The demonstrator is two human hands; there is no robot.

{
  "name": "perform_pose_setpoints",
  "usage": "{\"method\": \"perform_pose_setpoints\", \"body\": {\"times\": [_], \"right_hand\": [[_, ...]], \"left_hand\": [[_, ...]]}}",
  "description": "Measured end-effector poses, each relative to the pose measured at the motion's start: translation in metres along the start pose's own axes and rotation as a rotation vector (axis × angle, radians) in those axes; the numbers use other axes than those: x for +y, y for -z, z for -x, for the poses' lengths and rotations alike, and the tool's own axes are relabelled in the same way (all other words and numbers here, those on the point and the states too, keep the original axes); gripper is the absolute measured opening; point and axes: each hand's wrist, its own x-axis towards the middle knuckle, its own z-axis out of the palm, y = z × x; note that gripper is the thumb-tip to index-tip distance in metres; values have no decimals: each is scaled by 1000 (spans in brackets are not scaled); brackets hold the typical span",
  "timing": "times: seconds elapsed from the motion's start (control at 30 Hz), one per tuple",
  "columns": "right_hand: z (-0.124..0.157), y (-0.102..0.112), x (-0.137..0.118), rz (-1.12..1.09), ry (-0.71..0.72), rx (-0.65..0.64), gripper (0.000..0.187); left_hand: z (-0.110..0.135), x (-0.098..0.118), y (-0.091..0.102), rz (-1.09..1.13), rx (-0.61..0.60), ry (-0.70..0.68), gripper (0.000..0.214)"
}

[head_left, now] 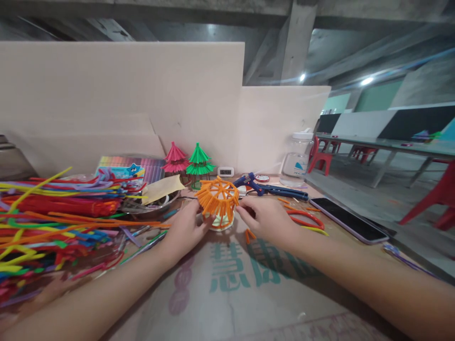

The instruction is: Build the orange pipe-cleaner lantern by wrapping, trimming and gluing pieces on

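Note:
An orange pipe-cleaner pavilion, with a spoked roof and short strips slanting down around its edge, stands in front of me on a pale round base. My left hand is closed on its left side, the thumb near the base and the other fingers partly hidden behind the roof. On the opposite side, my right hand has its fingers bent together at the roof's right edge. Whatever sits between those fingertips is too small to make out. Short cut orange pieces lie beneath the right hand.
Loose pipe cleaners heap up on the left, beside a metal bowl and a marker set. Pink and green pavilions stand behind. Rightward are a glue gun, orange-handled scissors, a bottle and a phone.

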Motion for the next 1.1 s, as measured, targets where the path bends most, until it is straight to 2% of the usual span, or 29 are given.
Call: {"method": "perform_pose_setpoints", "body": {"times": [0.1, 0.2, 0.37, 0.5, 0.63, 0.9, 1.1], "right_hand": [[-2, 1, 6, -116, -84, 1, 30], [-6, 0, 13, -411, -200, -4, 34], [-9, -7, 12, -917, -357, -234, 41], [-6, -12, 7, -1154, -449, -259, 44], [-5, -13, 6, -1182, -461, -252, 42], [-4, -15, 4, -1092, -432, -194, 34], [-4, -19, 5, -1107, -439, -218, 39]], "left_hand": [[0, -2, -1, 32, 4, 3, 44], [0, -6, -4, 76, -2, 16, 42], [0, -5, -4, 110, -5, 7, 41], [0, 0, -1, 111, -18, -33, 45], [0, 3, 1, 85, -18, -68, 44], [0, 4, 0, 78, -49, -45, 43], [-1, 3, 0, 109, -49, -29, 40]]}}
